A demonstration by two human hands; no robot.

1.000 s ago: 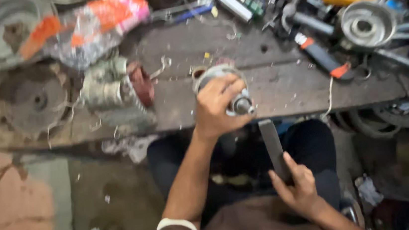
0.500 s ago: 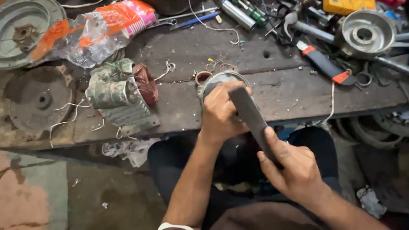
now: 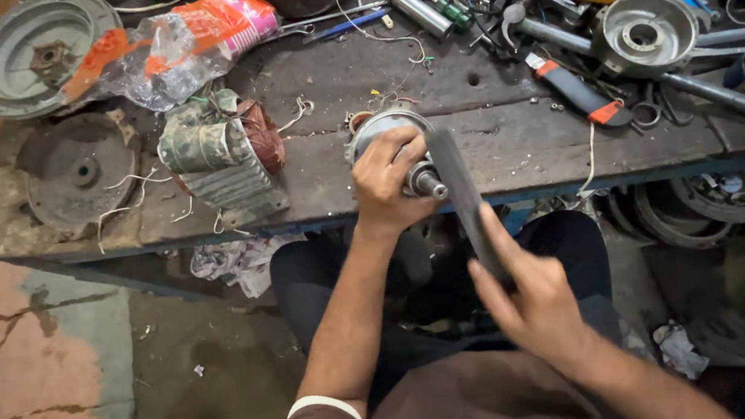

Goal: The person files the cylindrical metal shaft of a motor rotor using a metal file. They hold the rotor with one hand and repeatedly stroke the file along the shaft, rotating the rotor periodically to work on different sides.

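L hand (image 3: 388,181) grips round metal motor part (image 3: 387,126) at bench (image 3: 512,146) front edge, fingers curled tight round it, short shaft (image 3: 429,184) sticking out twd the person; R hand (image 3: 531,299) holds flat dark file (image 3: 460,194), fingers wrapped on its lower end, tip resting by shaft; copper-wound stator (image 3: 222,156) sits just left; orange-handled tool (image 3: 575,90) well to the right.

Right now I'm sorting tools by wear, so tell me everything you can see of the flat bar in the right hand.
The flat bar is a long, narrow, dark grey strip that looks like metal, dull and unpolished, possibly a file. It slants from the right hand, which grips its lower end, up to the bench edge. Its upper part lies against the short shaft of the round motor part held by the left hand. Its surface texture is too blurred to tell.
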